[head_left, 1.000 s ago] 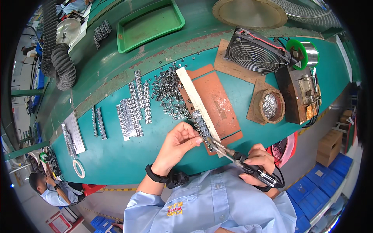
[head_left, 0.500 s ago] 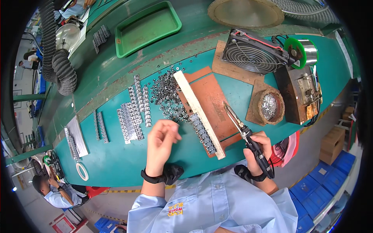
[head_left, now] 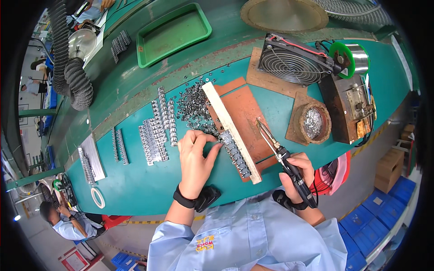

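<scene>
And there the iron [head_left: 282, 154] was held, black-handled, its two thin metal prongs pointed away and to the left, tipped over the brown board [head_left: 248, 110]; whether the board was touched could not be told. Left of it, the strip [head_left: 235, 153], grey and many-segmented, was laid aslant along the pale bar [head_left: 226, 122], its lower end angled right. And the pile [head_left: 194, 106]! Small, shiny metal bits, loosely heaped, were scattered just beyond the strip's upper end.
</scene>
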{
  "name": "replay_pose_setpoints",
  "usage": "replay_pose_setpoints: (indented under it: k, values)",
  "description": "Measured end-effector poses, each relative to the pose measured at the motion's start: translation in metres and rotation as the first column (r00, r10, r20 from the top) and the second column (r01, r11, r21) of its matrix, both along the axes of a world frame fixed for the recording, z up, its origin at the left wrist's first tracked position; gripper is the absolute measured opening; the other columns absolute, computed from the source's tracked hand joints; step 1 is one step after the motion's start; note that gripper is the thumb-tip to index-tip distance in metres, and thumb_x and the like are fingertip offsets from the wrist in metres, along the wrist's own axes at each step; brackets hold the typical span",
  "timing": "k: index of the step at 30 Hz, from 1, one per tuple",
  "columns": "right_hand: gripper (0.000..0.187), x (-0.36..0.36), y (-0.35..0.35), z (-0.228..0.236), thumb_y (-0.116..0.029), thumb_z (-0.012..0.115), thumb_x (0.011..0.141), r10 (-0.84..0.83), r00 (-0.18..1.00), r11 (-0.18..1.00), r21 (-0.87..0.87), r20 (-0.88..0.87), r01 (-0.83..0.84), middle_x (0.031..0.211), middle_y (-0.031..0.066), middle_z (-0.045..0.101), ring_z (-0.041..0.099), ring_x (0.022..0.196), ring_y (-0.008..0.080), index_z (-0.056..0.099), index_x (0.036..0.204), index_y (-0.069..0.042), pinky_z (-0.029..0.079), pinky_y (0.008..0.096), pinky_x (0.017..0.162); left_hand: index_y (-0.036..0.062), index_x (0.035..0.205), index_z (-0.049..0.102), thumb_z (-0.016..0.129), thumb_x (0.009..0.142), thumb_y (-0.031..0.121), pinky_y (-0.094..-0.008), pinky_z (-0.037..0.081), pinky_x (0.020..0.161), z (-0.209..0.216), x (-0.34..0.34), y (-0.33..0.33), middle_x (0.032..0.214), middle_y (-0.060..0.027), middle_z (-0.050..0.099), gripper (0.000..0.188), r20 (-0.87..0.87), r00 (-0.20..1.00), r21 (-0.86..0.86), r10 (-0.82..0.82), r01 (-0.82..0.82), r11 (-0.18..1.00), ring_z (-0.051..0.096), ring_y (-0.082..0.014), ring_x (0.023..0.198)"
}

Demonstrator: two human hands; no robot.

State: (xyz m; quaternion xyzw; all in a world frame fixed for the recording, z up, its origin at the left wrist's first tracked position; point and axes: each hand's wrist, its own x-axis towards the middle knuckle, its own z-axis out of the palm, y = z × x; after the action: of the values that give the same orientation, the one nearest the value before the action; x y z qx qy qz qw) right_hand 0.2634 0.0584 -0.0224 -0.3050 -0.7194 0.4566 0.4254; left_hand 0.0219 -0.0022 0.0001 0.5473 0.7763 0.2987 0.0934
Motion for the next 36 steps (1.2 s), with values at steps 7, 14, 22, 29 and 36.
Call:
replay_pose_setpoints:
  k: [7, 14, 22, 29, 36]
  values:
    - [0.034, 0.0, -0.002, 0.006, -0.012, 0.066, 0.076, -0.002, 1.0, 1.0, -0.021, 0.001, 0.002, 0.084, 0.0093, 0.05, 0.047, 0.074, 0.0159, 0.048, 0.103, -0.001, 0.039, 0.0272, 0.068, 0.0054, 0.079, 0.059, 0.069, 0.069, 0.003, -0.0309, 0.037, 0.07, -0.001, 0.002, -0.004, 0.084, -0.0057, 0.053, 0.014, 0.043, 0.999, 0.042, -0.009, 0.007, 0.999, 0.049, -0.0208, 0.077]
    - [0.034, 0.0, -0.003, 0.006, -0.009, 0.066, 0.076, -0.015, 1.0, 0.999, -0.034, -0.014, 0.014, 0.082, 0.0086, 0.049, 0.047, 0.073, 0.0155, 0.047, 0.103, -0.001, 0.038, 0.027, 0.068, 0.0007, 0.086, 0.056, 0.062, 0.078, -0.002, -0.024, 0.044, 0.07, 0.012, 0.005, -0.02, 0.086, -0.006, 0.06, 0.01, 0.601, 0.797, 0.03, 0.061, -0.099, 0.995, 0.056, -0.0126, 0.073]
    - [0.033, -0.004, 0.002, 0.005, -0.003, 0.07, 0.069, -0.073, 0.994, 0.997, 0.032, -0.084, 0.076, 0.074, 0.0093, 0.055, 0.05, 0.062, 0.0165, 0.054, 0.098, 0.0, 0.039, 0.0263, 0.056, -0.0009, 0.091, 0.056, 0.059, 0.082, -0.002, -0.0255, 0.048, 0.069, 0.013, 0.011, -0.041, 0.088, -0.0079, 0.061, 0.009, 0.957, 0.291, 0.011, -0.005, -0.018, 1.0, 0.058, -0.013, 0.077]
    - [0.033, 0.0, 0.0, 0.005, -0.01, 0.067, 0.075, -0.008, 1.0, 1.0, -0.016, -0.015, 0.008, 0.081, 0.0085, 0.05, 0.048, 0.072, 0.0161, 0.049, 0.102, -0.001, 0.039, 0.0276, 0.067, 0.0014, 0.095, 0.054, 0.058, 0.084, 0.0, -0.0234, 0.049, 0.072, 0.004, 0.02, -0.04, 0.089, -0.0052, 0.061, 0.012, 0.992, 0.079, -0.102, 0.099, 0.031, 0.994, 0.058, -0.0107, 0.082]
    - [0.033, 0.0, 0.0, 0.006, -0.01, 0.067, 0.075, -0.006, 1.0, 1.0, -0.018, -0.018, 0.005, 0.08, 0.0087, 0.05, 0.049, 0.072, 0.0167, 0.049, 0.101, -0.001, 0.039, 0.028, 0.066, 0.0026, 0.094, 0.051, 0.059, 0.083, 0.0, -0.0233, 0.049, 0.069, 0.007, 0.028, -0.032, 0.087, -0.0043, 0.059, 0.014, 0.982, 0.115, -0.154, 0.152, 0.009, 0.988, 0.057, -0.0098, 0.079]
